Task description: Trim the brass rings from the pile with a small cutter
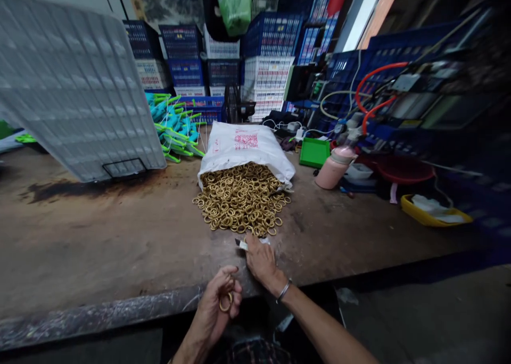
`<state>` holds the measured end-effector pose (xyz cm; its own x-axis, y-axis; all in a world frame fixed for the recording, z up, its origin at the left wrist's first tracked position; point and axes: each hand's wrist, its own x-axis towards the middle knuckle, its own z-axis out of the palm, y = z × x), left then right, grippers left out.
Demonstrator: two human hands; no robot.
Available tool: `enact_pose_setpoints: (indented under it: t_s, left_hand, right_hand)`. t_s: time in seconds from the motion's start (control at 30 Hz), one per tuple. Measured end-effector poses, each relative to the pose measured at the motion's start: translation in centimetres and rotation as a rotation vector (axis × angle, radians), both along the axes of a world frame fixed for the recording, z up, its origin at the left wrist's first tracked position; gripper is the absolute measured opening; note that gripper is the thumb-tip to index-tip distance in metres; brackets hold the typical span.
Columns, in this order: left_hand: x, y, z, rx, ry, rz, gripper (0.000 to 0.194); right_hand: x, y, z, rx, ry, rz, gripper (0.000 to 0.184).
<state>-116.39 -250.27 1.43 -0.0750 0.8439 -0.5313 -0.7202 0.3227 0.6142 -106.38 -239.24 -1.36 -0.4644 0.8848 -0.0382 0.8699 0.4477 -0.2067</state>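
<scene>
Ideally, the right hand (261, 262), pinching a dark-tipped tool (242, 245), points it away from the left hand (213, 299), holding a ring (225, 309) by the bench (120, 247)'s front edge

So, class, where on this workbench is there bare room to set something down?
The widest bare patch of workbench lies left of the brass-coloured rings, in front of the white ribbed panel. A smaller one sits between the rings and the yellow tray. It is crowded around the white sack, green tray and pink bottle.

Bare forearms (319, 324), one silver bangle (283, 291), dark plaid clothing (255, 352)
</scene>
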Motion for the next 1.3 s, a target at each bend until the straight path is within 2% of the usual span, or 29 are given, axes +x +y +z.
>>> enact_pose_setpoints:
  t_s: [0.13,0.27,0.33,0.43,0.53,0.63,0.77,0.87,0.93,1.03,1.13,1.2,1.3]
  left_hand:
    - [-0.7,0.4,-0.1,-0.09,-0.124,0.048,0.023]
    - [-1.3,1.2,0.0,-0.111,-0.047,0.084,0.024]
    - [-1.2,1.6,0.0,-0.036,0.081,0.052,0.029]
    - [-1.0,2.2,-0.1,0.062,0.333,0.011,0.042]
    - [-0.6,2.3,-0.2,0.114,0.478,-0.092,0.042]
    - [-0.3,2.2,-0.2,0.12,0.544,-0.147,0.035]
    - [-0.1,1.9,0.0,0.129,0.711,-0.122,0.03]
    - [-0.1,1.8,0.3,0.158,0.828,-0.108,0.029]
    - [-0.1,1.6,0.4,0.165,0.838,-0.115,0.03]
    - [-0.1,1.2,0.3,0.116,0.731,-0.179,0.033]
    - [0.0,0.8,0.1,0.071,0.523,-0.234,0.034]
    - [0.0,0.5,0.1,0.074,0.403,-0.233,0.034]
    - [0.0,0.2,0.1,0.093,0.34,-0.199,0.033]
  right_hand:
    - [0.3,0.2,0.0,-0.016,0.058,0.014,0.026]
    - [1.0,0.5,0.6,-0.137,0.332,-0.005,0.015]
    - [1.4,0.5,1.1,-0.293,0.567,-0.011,0.013]
    - [2.1,-0.1,2.0,-0.655,0.866,0.002,0.02]
    - [2.6,-1.0,2.5,-1.008,1.012,-0.021,0.023]
    - [2.9,-1.6,2.5,-1.173,1.095,-0.028,0.029]
    - [2.7,-1.9,1.8,-1.133,1.094,-0.039,0.03]
    - [2.5,-1.9,1.4,-0.963,1.002,0.002,0.032]
    - [2.3,-1.9,1.3,-0.838,0.954,0.01,0.032]
    - [2.0,-2.0,1.4,-0.717,0.905,-0.009,0.024]
    - [1.8,-2.3,1.5,-0.643,0.867,0.003,0.021]
    - [1.8,-2.4,1.4,-0.617,0.86,0.015,0.02]
    - [1.8,-2.5,1.2,-0.613,0.873,0.023,0.019]
